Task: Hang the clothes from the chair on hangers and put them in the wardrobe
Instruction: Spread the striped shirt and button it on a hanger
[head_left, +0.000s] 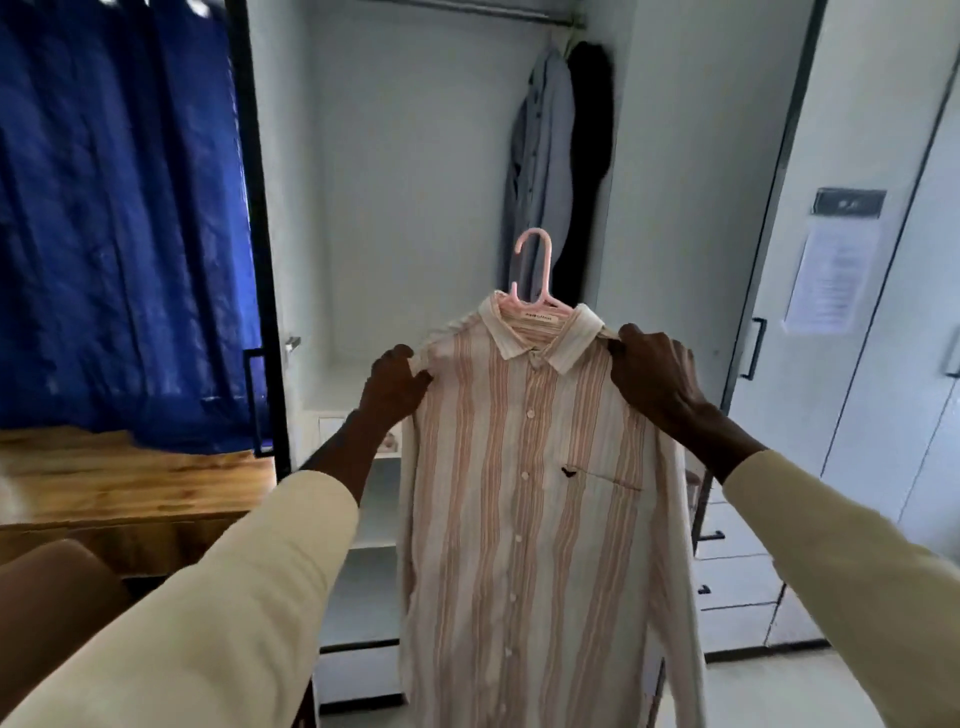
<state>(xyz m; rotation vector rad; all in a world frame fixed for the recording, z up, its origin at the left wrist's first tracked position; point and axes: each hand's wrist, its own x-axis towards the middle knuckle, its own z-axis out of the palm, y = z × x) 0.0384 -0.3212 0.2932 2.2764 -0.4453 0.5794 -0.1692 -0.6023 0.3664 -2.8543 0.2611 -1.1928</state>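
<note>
A blue curtain (119, 208) is hanging at about 10 o'clock, and a wooden desk (130, 483) is sitting under it at 9 o'clock. Just right of the curtain, the white wardrobe (405, 156) is standing open.

The person's left hand (395, 387) is reaching up near the middle, a little toward 9 o'clock. Its fingers are curling around the left shoulder of a striped shirt (524, 519) and gripping the cloth. The shirt is hanging on a pink hanger (535, 270), buttoned up, with its front facing the camera. It is filling the space from the middle down to 6 o'clock, in front of the open wardrobe. The hanger's hook is sticking up free at 12 o'clock, well below the metal rail (467, 8) at the top.

The right hand (654, 374) is pinching the shirt's other shoulder, by the collar, toward 3 o'clock.

A grey garment (540, 156) and a dark garment (589, 156) are hanging from the rail at 1 o'clock. Farther right, a sheet of paper (826, 275) is sticking to a closed wardrobe door (800, 364) at 3 o'clock. Drawers (737, 571) are sitting low at 4 o'clock.
</note>
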